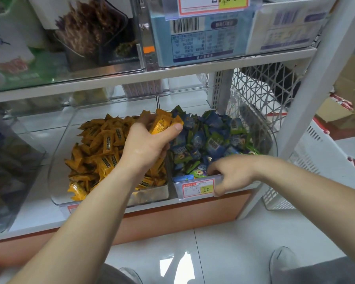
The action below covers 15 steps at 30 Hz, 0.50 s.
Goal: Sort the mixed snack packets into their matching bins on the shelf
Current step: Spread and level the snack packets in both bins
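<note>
Clutched a handful of yellow packets point(162, 125) in the left grip point(150, 144), fingers and thumb clenched round them, wrapper ends poking out above the knuckles. Held that handful over the line where two clear bins met side by side.

Found the left bin point(55, 181) heaped with a pile of matching yellow packets point(103, 148), each with a dark strip of print too small to read. Found the right bin point(273, 144) heaped with blue and green packets point(211, 140), some showing a round picture, their writing blurred.

Reached the right grip point(232, 173) to the front of the right bin, fingers curled down among the packets just behind the front wall, thumb outside against that wall. Could not tell whether any packet was pinched there.

Read "1.00" on the red, white and yellow price label point(198, 188) clipped to the right bin's front, touching the thumb. Made out ".00" and part of a "2" on a second price label point(213, 3) at the top edge. Saw a barcode and a table of small, unreadable print on a blue box point(193, 37) on the tier above.

Kept both bins on the white shelf point(35, 206), with a white basket point(316, 160) just to its right on the tiled floor point(223, 253).
</note>
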Each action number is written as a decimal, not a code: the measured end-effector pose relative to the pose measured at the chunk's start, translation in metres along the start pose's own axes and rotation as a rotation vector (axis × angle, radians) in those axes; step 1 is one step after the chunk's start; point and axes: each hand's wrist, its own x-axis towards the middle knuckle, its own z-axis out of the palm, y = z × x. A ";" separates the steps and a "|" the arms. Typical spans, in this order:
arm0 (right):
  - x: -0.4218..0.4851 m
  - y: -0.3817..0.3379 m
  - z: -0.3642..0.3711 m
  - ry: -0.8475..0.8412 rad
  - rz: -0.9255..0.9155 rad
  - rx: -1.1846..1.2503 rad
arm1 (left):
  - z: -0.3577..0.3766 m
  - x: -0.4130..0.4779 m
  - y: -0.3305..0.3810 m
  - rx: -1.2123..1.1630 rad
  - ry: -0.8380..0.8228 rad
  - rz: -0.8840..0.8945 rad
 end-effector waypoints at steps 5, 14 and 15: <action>0.012 0.000 -0.003 -0.084 0.010 0.053 | -0.001 -0.003 -0.001 0.012 -0.031 -0.009; 0.015 0.008 -0.003 -0.093 -0.057 0.219 | -0.001 -0.002 -0.003 0.036 -0.007 -0.043; 0.015 0.009 -0.004 -0.104 -0.068 0.241 | -0.001 -0.002 -0.003 0.045 -0.009 -0.041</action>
